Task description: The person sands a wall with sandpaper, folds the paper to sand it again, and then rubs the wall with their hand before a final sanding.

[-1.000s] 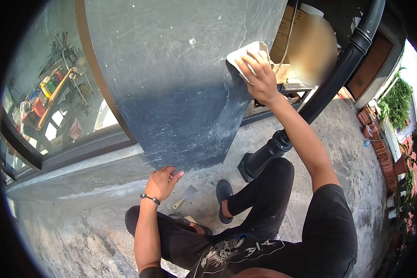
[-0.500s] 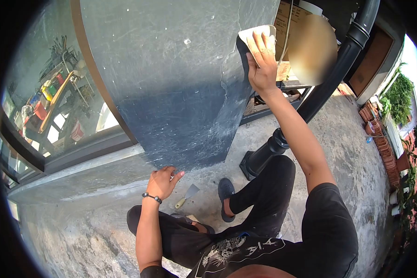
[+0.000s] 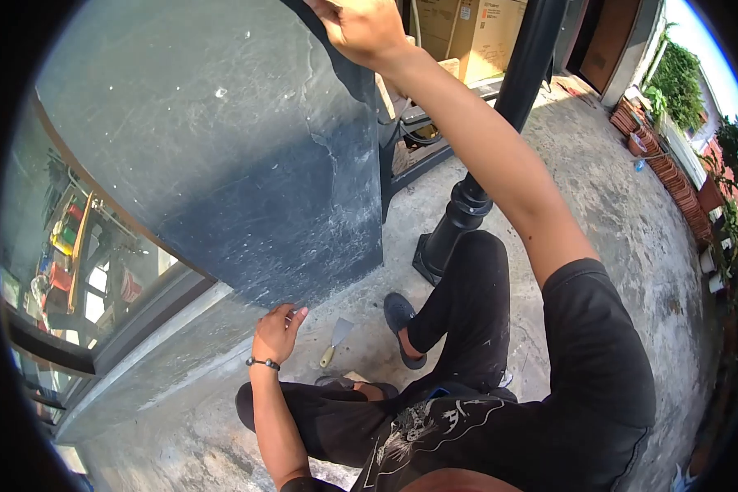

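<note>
My right hand (image 3: 361, 31) is raised to the top edge of the view, at the right-hand edge of the dark grey wall (image 3: 254, 148). Its fingers are bent and partly cut off; the beige sandpaper sheet they held a moment ago does not show clearly now. A crack and pale scuffs run down the wall. Low down, my left hand (image 3: 277, 332), with a beaded bracelet (image 3: 262, 362), is close to the wall's bottom edge. Its fingers are loosely bent, the thumb apart, nothing in them. A putty knife (image 3: 334, 343) lies on the concrete right of it.
A black post (image 3: 459, 209) stands on the floor beside my bent knee. Behind the wall are a cardboard box (image 3: 492, 37) and a dark metal frame (image 3: 422, 172). At left is a framed window (image 3: 98, 254). Stacked tiles (image 3: 664, 168) line the far right.
My head view has shifted, and the wall sits further left. My right hand has gone to the top edge of the view, taking the sandpaper mostly out of sight. My left hand stays low.
</note>
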`<state>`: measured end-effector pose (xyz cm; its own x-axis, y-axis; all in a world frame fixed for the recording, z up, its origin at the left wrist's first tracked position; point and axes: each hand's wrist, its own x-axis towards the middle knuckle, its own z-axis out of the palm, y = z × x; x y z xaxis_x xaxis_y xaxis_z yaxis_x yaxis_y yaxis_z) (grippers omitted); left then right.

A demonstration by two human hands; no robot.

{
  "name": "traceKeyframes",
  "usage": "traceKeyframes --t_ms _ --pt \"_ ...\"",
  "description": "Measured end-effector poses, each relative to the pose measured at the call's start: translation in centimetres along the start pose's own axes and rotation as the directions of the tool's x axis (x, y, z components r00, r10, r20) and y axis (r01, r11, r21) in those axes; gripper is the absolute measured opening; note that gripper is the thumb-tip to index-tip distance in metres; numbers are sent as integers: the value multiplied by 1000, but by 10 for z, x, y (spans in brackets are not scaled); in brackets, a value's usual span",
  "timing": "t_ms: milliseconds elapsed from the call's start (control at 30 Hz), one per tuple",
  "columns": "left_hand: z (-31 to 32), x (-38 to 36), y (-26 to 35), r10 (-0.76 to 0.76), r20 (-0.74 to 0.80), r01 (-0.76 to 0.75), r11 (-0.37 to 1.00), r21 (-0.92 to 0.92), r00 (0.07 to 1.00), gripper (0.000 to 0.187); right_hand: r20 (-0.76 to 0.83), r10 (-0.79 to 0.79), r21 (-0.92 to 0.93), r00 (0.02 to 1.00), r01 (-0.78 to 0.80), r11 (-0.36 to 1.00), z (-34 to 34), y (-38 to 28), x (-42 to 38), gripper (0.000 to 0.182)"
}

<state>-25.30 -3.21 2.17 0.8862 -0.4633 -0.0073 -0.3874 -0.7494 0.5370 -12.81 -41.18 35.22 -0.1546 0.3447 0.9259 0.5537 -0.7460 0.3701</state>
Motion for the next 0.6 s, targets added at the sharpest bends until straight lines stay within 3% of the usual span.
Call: traceKeyframes --t_ms 33,100,133,167,200,267,300,333,400,500,533,600 --pt "2 1 -3 9 8 -9 1000 13 1000 51 -102 185 23 977 -184 983 13 11 -7 52" --pt "6 1 -2 16 43 -15 1000 -22 999 49 228 417 -148 880 -392 908 18 -39 -38 41" --pt "6 2 -3 5 64 0 998 -65 998 49 162 119 -59 980 -110 992 21 -78 -65 43" --pt "6 3 -5 -17 82 26 994 -109 996 50 466 34 192 884 -139 971 14 -112 -103 50" --pt "7 2 -8 -48 95 63 986 -158 994 51 450 -28 378 893 -162 912 14 -152 -146 52" --pt "16 -1 -22 -47 147 101 915 -389 988 52 563 148 407 813 -429 806 -24 -233 -215 46" --pt "18 -1 -26 -55 163 130 858 -498 985 53 691 282 344 666 -646 682 -39 -272 -253 45" --pt "20 0 -22 -63 189 154 841 -519 980 53 703 334 330 628 -703 630 -45 -302 -291 42" --pt "25 -6 -11 -74 274 219 808 -548 959 53 982 106 95 154 -900 426 -78 -326 -319 36" --pt "46 -3 9 47 306 113 868 -484 951 50 978 97 128 185 -898 420 -82 -341 -345 30" --pt "52 -2 18 88 298 63 885 -461 950 50 966 195 101 170 -942 321 -80 -340 -347 29" --pt "60 6 26 74 341 133 828 -544 937 36 920 373 83 119 -990 112 -76 -332 -338 30"
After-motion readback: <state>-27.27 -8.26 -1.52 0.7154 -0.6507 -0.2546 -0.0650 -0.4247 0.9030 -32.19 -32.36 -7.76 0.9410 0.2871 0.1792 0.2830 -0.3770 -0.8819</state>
